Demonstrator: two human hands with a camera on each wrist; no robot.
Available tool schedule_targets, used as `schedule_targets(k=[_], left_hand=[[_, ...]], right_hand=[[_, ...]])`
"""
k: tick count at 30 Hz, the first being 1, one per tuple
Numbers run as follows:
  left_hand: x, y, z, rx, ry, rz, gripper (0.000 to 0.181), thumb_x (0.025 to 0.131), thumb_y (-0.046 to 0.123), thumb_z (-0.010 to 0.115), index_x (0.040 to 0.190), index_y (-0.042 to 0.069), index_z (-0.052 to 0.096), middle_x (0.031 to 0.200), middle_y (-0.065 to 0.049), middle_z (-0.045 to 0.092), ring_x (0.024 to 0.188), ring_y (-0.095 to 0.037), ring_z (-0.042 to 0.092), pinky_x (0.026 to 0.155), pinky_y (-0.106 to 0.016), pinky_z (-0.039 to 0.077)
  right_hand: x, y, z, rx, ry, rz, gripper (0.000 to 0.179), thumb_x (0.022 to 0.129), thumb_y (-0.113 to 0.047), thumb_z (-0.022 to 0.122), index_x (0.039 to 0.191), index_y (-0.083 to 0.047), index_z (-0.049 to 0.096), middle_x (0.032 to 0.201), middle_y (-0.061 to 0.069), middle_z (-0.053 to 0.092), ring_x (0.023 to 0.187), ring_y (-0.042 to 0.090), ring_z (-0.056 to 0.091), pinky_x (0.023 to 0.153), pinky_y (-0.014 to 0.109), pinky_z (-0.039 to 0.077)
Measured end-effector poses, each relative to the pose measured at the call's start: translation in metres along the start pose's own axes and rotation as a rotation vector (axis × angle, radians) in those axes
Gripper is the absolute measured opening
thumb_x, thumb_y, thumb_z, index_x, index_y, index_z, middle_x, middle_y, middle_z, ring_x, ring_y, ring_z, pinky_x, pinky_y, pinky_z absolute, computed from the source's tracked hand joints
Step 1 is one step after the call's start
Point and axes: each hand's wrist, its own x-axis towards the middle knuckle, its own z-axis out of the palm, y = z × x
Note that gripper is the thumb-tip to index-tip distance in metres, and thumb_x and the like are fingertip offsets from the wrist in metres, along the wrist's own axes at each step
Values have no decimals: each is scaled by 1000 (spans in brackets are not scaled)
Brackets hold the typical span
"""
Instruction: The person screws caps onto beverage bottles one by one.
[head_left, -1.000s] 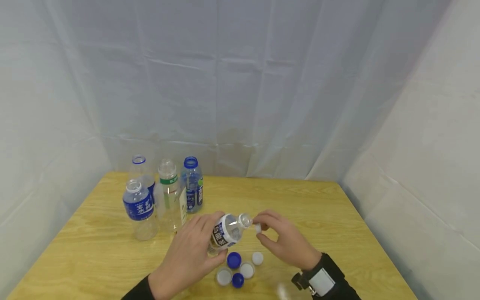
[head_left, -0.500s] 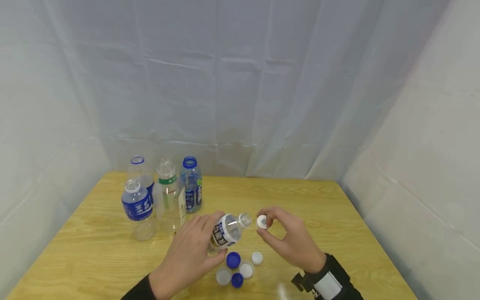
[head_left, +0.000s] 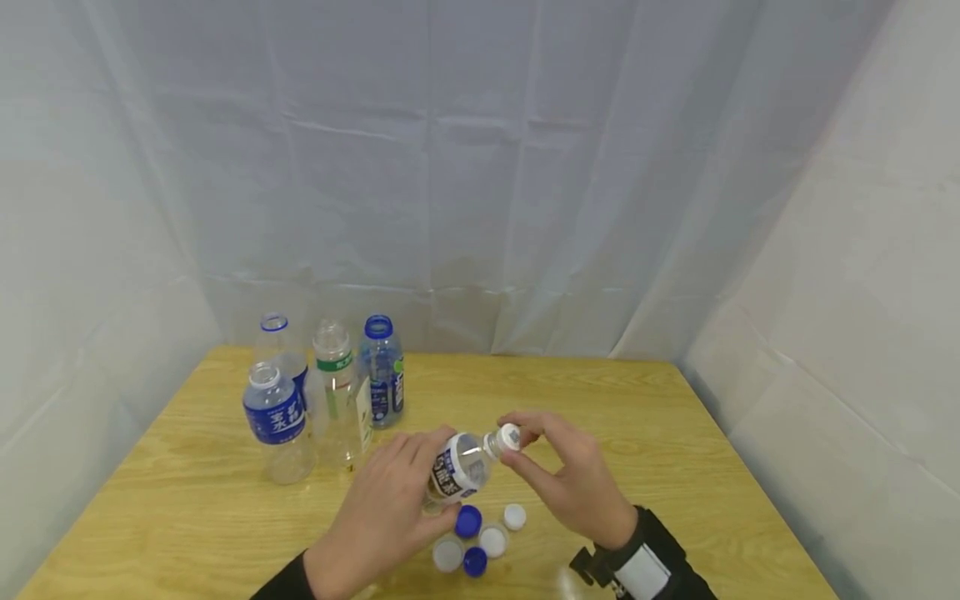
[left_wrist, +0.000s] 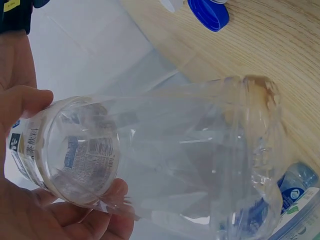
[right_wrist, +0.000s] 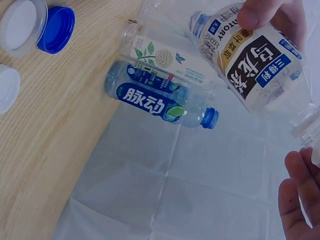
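Note:
In the head view, my left hand (head_left: 390,504) grips a clear plastic bottle (head_left: 456,468) round its white-and-black label. The bottle is tilted, its neck toward the right. A small white cap (head_left: 511,437) is pinched between thumb and fingers of my right hand (head_left: 577,479), at the bottle's mouth; I cannot tell whether it is threaded on. The left wrist view shows the base half of the bottle (left_wrist: 175,150) with fingers round the label. From the right wrist, the bottle's label (right_wrist: 255,62) is visible, while the cap is mostly cut off at the frame edge.
Several uncapped bottles stand at the table's left, among them a blue one (head_left: 384,379), a green-banded one (head_left: 337,408) and a blue-labelled one (head_left: 277,421). Blue caps (head_left: 468,522) and white caps (head_left: 493,541) lie below the hands. White sheeting (head_left: 480,167) encloses the wooden table (head_left: 600,392).
My right hand has turned the white cap's top into view and brought it left from beside the mouth onto the bottle's mouth. The left hand and bottle have shifted slightly right.

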Motion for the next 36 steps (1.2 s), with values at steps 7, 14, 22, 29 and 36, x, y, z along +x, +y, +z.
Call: schedule_targets(k=[7,14,22,29,36], left_hand=[[0,2,-1,3,19,27,79,71,39,86,139,20,52,113,5,68,99,-10,60,83,-31,55],[0,0,0,28,61,49,79,67,39,88,136,18,55,108,5,69,94,-10,59,79,-30,54],[0,1,0,27,65,57,81,63,41,91,132,17,57,108,4,69,94,-10,59,79,-31,55],[-1,1,-1,29,31,47,80,64,42,90,132,16,58,110,5,69,96,-9,59,81,-31,55],[0,2,0,23,23,61,80,64,43,91,133,19,59,114,7,68,97,-8,58,81,-30,54]], right_hand=[[2,1,3,26,-35,-41,47,84,2,76,129,-5,63,119,9,71,99,16,69,85,22,57],[1,2,0,-5,-79,-21,45,88,-2,74,131,-7,65,124,9,70,109,21,69,90,24,57],[-3,1,-5,-36,-151,13,39,95,-7,67,133,-9,64,124,6,71,99,12,68,78,18,57],[-4,0,-8,-11,-189,40,35,93,-10,71,127,-13,65,118,3,72,100,11,67,77,19,56],[-4,-1,-9,-46,-184,33,28,90,-18,76,117,-13,68,105,-2,72,88,6,64,79,14,53]])
